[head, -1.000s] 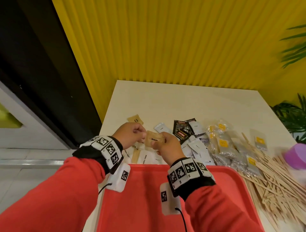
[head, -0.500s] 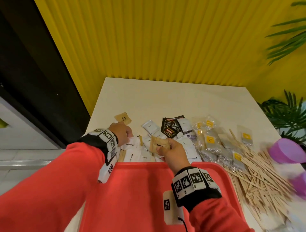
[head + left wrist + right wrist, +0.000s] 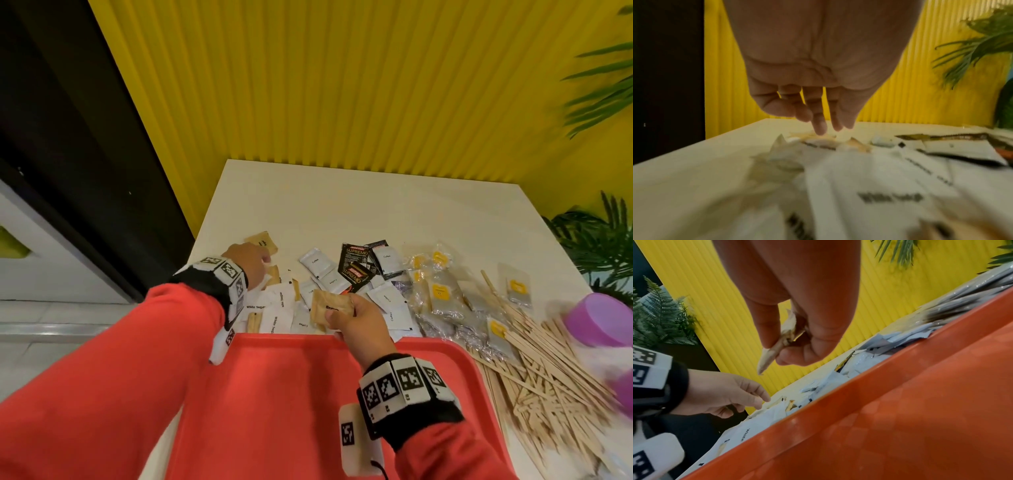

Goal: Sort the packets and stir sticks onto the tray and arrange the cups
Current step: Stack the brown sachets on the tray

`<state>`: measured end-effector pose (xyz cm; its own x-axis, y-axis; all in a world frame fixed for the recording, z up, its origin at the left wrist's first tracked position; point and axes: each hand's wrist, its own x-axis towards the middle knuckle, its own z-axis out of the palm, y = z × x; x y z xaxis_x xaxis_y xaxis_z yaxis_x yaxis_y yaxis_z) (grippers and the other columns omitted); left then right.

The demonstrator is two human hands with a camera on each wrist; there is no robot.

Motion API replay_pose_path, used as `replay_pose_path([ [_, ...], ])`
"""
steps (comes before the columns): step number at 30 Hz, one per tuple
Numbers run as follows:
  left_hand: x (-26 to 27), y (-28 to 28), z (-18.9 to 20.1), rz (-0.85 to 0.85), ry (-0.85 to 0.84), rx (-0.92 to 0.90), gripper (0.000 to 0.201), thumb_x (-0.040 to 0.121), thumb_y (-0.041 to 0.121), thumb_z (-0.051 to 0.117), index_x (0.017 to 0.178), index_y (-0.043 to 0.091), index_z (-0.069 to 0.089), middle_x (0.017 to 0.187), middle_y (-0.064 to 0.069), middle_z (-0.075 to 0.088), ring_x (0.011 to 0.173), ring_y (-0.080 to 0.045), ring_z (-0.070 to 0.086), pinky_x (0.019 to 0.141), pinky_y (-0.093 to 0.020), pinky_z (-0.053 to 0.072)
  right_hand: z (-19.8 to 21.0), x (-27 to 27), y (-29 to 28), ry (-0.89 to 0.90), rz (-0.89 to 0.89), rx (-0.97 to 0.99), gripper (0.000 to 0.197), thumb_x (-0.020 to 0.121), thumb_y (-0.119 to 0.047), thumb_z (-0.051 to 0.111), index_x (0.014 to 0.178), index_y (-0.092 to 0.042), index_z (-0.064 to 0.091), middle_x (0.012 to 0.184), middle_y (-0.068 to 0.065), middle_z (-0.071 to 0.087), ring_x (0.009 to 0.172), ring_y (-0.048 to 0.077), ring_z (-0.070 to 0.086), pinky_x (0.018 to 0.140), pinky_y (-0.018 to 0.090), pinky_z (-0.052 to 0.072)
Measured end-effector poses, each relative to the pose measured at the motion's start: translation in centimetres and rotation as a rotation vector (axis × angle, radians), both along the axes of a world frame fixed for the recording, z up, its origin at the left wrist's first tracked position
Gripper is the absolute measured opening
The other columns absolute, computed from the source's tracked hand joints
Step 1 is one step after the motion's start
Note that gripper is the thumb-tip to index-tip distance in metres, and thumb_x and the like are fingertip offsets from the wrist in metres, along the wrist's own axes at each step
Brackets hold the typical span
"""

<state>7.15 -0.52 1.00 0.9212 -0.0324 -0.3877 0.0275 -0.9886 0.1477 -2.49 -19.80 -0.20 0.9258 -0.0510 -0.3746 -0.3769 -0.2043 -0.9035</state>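
My right hand (image 3: 342,308) pinches a small stack of brown sugar packets (image 3: 330,308) between thumb and fingers, just above the far rim of the red tray (image 3: 274,394). The same brown packets (image 3: 774,352) show edge-on in the right wrist view. At the left end of the packet pile my left hand (image 3: 263,265) reaches down. Its straight fingertips (image 3: 820,129) touch a brown packet (image 3: 818,138) on the table and hold nothing. White sugar packets (image 3: 274,308) lie between the hands. Wooden stir sticks (image 3: 548,359) are heaped right of the tray, beside a purple cup (image 3: 603,318).
Black Supremo packets (image 3: 356,263), white coffee packets (image 3: 317,262) and clear tea-bag packets (image 3: 442,294) lie across the cream table (image 3: 342,205). A yellow ribbed wall stands behind it. A plant (image 3: 603,246) sits at the right edge.
My left hand let go of the brown packets that both hands held and moved left and down to the pile. My right hand kept them and dropped toward the tray's far rim.
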Motion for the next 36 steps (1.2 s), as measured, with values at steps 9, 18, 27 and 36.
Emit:
replay_pose_path([
  [9, 0.9, -1.3, -0.4, 0.005, 0.005, 0.0, 0.016, 0.092, 0.017, 0.044, 0.092, 0.02, 0.06, 0.113, -0.004, 0.052, 0.113, -0.027, 0.047, 0.103, -0.032, 0.034, 0.5, -0.2, -0.5, -0.006, -0.014, 0.036, 0.018, 0.083, 0.001, 0.055, 0.074, -0.015, 0.055, 0.07, -0.001, 0.054, 0.068, 0.016, 0.051, 0.067, 0.029, 0.041],
  [18, 1.1, -0.8, -0.9, -0.055, 0.148, 0.106, 0.029, 0.092, 0.033, 0.049, 0.121, 0.03, 0.054, 0.133, -0.004, 0.043, 0.124, -0.029, 0.039, 0.106, -0.036, 0.032, 0.5, 0.0, 0.6, 0.008, 0.027, 0.017, 0.01, 0.083, -0.003, 0.056, 0.076, -0.01, 0.057, 0.074, 0.008, 0.053, 0.071, 0.02, 0.049, 0.068, 0.032, 0.039],
  [27, 1.3, -1.0, 1.0, 0.033, 0.046, -0.169, 0.012, 0.086, 0.016, 0.06, 0.075, 0.022, 0.062, 0.108, -0.001, 0.065, 0.097, -0.017, 0.057, 0.075, -0.023, 0.043, 0.4, -0.2, 0.0, 0.019, 0.005, 0.021, 0.008, 0.083, -0.002, 0.054, 0.079, -0.009, 0.054, 0.076, 0.01, 0.05, 0.072, 0.02, 0.046, 0.068, 0.033, 0.037],
  [36, 0.8, -1.0, 4.3, 0.092, -0.137, -0.635, 0.012, 0.084, 0.013, 0.065, 0.073, 0.019, 0.063, 0.082, 0.0, 0.063, 0.082, -0.016, 0.057, 0.079, -0.03, 0.047, 2.3, 0.8, 0.4, -0.046, 0.052, 0.053, 0.015, 0.085, -0.004, 0.052, 0.078, -0.016, 0.058, 0.079, 0.005, 0.057, 0.072, 0.017, 0.05, 0.073, 0.035, 0.042],
])
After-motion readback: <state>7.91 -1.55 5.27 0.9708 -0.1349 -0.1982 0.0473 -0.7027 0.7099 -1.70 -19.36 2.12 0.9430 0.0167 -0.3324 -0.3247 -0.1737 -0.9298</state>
